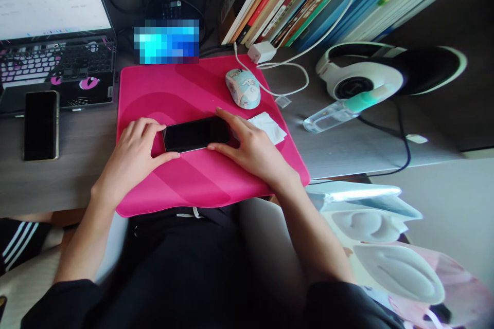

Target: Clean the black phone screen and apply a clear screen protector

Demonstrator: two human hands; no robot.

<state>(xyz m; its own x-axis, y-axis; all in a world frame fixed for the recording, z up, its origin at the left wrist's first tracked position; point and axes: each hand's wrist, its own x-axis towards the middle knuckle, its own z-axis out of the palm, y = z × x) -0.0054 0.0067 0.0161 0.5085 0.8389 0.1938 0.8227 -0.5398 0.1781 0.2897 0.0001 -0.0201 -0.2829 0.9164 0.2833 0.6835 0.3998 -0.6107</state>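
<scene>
Faced a grey wood-grain desk [27,185], topped by a bright pink mat [185,87] jutting past its front edge, with books [285,5] leaning in a row behind. Gripped between left hand [137,149] and right hand [250,144], over the mat, a slim phone [196,134], black-screened and pale-edged, pinched at opposite ends. Could not read the books' blurred lettering [280,29].

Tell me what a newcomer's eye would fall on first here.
Most likely the bright pink flat desk mat, spread across the middle. Over it, the left hand and right hand hold a black-screened rectangular phone by its ends. At upper right stands a slanting row of multicoloured books.
</scene>
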